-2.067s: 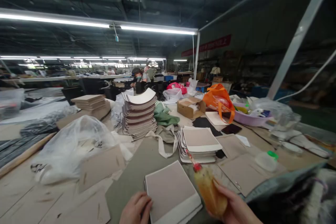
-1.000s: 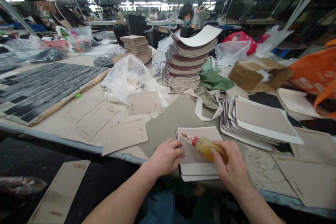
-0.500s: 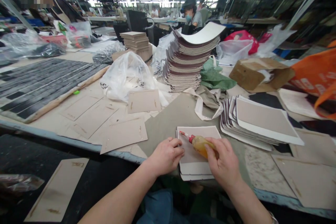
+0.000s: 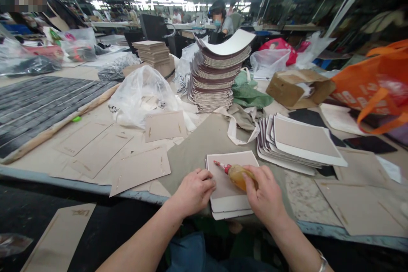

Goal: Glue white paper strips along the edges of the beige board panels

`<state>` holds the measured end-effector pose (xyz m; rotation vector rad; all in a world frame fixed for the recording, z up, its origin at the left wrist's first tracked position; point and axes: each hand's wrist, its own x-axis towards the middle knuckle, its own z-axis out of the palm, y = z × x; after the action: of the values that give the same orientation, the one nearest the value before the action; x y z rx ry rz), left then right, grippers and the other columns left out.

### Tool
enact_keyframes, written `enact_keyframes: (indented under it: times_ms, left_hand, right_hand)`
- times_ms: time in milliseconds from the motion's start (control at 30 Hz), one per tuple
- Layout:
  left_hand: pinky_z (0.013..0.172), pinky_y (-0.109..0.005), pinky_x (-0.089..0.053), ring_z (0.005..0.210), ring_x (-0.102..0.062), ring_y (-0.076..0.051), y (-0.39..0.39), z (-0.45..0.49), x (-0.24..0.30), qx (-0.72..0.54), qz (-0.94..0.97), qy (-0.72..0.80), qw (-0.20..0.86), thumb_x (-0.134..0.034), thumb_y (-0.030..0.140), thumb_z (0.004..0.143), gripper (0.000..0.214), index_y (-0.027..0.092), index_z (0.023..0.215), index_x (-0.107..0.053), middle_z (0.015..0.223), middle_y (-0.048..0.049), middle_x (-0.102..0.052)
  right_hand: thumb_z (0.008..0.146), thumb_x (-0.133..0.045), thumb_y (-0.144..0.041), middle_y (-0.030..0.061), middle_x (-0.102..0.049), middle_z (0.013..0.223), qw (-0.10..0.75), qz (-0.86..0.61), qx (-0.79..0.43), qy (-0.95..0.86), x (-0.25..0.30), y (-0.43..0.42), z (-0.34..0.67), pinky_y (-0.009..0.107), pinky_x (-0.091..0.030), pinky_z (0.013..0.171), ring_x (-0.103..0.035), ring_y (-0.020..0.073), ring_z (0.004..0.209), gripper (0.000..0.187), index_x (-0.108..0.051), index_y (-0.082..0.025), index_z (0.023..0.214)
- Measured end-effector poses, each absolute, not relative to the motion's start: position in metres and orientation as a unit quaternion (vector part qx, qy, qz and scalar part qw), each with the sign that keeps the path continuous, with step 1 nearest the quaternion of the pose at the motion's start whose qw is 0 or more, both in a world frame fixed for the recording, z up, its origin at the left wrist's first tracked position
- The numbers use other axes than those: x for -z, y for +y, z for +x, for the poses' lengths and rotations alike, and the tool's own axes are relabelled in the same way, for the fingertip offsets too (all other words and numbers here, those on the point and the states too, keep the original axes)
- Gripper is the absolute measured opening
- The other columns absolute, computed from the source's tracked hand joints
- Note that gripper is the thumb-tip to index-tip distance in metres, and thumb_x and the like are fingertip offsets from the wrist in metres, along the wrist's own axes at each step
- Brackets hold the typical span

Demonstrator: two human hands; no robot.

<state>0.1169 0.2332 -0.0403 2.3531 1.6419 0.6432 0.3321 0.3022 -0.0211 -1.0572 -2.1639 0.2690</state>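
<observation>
My right hand (image 4: 266,195) is wrapped round a squeeze glue bottle (image 4: 239,177) of yellowish content with a red nozzle. The bottle lies tilted low over the panel, its tip pointing to the upper left corner. Under it is a small stack of beige-faced panels with white borders (image 4: 231,204), partly covered by my hands. At the stack's left edge rests my left hand (image 4: 196,189), fingers curled together; what they pinch, if anything, is hidden. A grey-green sheet (image 4: 204,138) lies beneath the stack.
To the right sits a fanned pile of similar panels (image 4: 302,138). Behind stands a tall stack of curved panels (image 4: 213,80). Loose beige boards (image 4: 140,169) with brown streaks lie at left. A clear plastic bag (image 4: 143,93), a cardboard box (image 4: 296,89) and an orange bag (image 4: 366,89) surround the area.
My view has turned to the right, so the whole scene sits further left. Both hands keep nearly the same place at the panel, with the glue bottle still in my right hand.
</observation>
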Motion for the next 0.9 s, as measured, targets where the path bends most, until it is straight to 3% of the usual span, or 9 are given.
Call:
enact_keyframes:
  times_ms: [500,900]
  left_hand:
    - [0.08,-0.034,-0.049,0.091,-0.056,-0.02,0.234,0.116,0.044,-0.225,0.793,0.554,0.114,-0.048,0.022,0.09,0.021,0.021,0.093,-0.069,0.1,-0.007,-0.063]
    - [0.08,-0.035,-0.048,0.091,-0.055,-0.02,0.234,0.115,0.044,-0.212,0.795,0.557,0.116,-0.047,0.022,0.091,0.021,0.022,0.093,-0.068,0.102,-0.0057,-0.063]
  right_hand:
    - [0.091,-0.048,-0.025,0.0068,-0.055,0.085,0.362,-0.488,0.047,-0.793,0.017,0.313,0.395,0.034,-0.047,0.068,-0.054,0.0207,0.077,0.015,-0.06,-0.019,0.099]
    - [0.091,-0.048,-0.026,0.0082,-0.055,0.088,0.347,-0.494,0.042,-0.796,0.019,0.311,0.391,0.035,-0.047,0.067,-0.054,0.0211,0.076,0.017,-0.06,-0.019,0.102]
